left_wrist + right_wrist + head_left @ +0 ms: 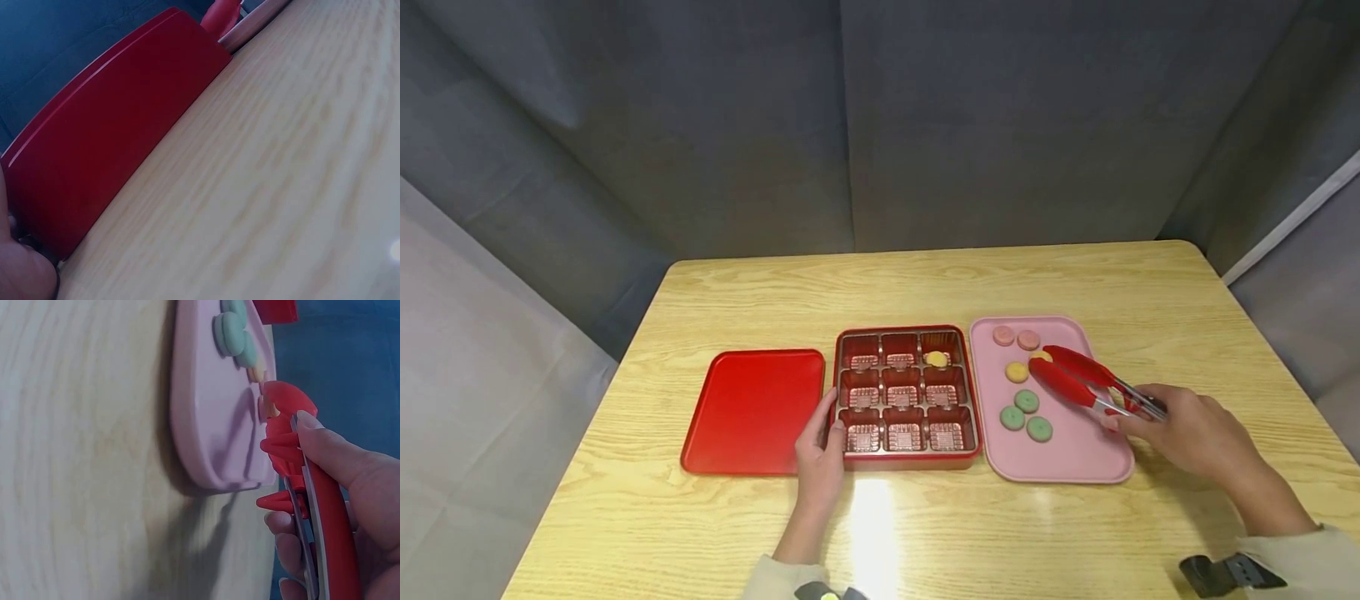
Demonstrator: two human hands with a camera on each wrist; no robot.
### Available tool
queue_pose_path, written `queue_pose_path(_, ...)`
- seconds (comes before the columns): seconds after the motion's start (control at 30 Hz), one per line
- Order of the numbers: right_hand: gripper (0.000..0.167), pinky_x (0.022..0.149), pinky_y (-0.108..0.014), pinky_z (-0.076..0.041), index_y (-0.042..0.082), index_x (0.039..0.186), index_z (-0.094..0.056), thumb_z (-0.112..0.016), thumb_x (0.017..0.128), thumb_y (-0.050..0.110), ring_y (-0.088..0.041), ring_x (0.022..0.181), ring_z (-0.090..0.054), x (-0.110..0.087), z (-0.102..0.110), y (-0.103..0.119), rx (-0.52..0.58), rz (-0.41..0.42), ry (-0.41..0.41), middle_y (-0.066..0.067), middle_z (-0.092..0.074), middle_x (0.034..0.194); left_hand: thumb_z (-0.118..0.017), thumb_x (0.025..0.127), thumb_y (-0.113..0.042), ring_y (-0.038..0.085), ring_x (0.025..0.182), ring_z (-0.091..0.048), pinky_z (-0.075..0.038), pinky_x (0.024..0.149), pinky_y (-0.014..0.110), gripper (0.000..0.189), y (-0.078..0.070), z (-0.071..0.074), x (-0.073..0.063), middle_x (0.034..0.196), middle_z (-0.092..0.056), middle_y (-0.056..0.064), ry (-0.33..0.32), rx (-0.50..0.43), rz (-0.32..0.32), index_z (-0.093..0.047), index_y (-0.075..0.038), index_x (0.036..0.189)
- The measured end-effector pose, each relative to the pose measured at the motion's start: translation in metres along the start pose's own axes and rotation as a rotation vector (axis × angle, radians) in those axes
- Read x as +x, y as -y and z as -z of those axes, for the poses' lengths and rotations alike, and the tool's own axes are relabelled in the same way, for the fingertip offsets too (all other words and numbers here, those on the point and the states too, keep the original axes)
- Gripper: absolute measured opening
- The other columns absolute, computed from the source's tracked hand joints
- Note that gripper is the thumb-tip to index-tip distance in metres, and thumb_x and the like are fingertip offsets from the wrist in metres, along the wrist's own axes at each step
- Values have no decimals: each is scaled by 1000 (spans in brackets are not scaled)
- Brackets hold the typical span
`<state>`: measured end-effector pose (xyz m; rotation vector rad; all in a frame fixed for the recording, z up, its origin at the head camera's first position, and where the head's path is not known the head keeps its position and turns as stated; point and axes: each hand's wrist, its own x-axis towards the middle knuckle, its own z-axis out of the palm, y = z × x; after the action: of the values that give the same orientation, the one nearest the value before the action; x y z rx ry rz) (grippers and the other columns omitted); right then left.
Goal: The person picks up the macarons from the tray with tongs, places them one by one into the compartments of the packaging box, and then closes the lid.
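My right hand [1198, 429] grips red-tipped metal tongs [1078, 375] over the pink tray [1075, 454]. The tong tips are around a yellow macaron [1041, 356], partly hidden; whether they squeeze it I cannot tell. Another yellow macaron [1017, 372] lies just left of them. In the right wrist view, the tongs [331, 519] run along my palm, thumb on one arm. My left hand [820, 462] rests against the left front corner of the red box [906, 462], fingers fairly straight along its side. A yellow macaron [936, 359] sits in the box's far right compartment.
Two pink macarons [1003, 336] lie at the tray's far end, three green macarons [1026, 402] nearer its left side. A flat red lid [756, 412] lies left of the box on the wooden table [700, 533]. Dark curtains [850, 125] hang behind the table.
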<state>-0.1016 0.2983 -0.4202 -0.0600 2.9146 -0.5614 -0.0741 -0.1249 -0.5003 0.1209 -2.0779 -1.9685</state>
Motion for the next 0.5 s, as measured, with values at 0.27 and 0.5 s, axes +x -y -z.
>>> queue_pose_path(0.27, 87, 49, -27, -34, -6, 125, -54, -69, 72, 62, -23, 70, -51, 5, 8, 18, 25, 23, -26, -20, -62, 93, -45, 93, 4, 20, 129, -44, -39, 99, 14, 48, -1, 1, 0, 142, -46, 8, -3, -15, 1, -49, -11, 138)
queue_pose_path(0.5, 88, 47, -28, -33, -4, 125, -55, -71, 70, 62, -23, 69, -50, 7, 10, 33, 39, 50, -47, -16, -62, 90, -45, 92, 4, 22, 126, -47, -41, 97, 15, 49, -1, 0, 0, 141, -48, 7, -7, 13, 1, -50, -13, 138)
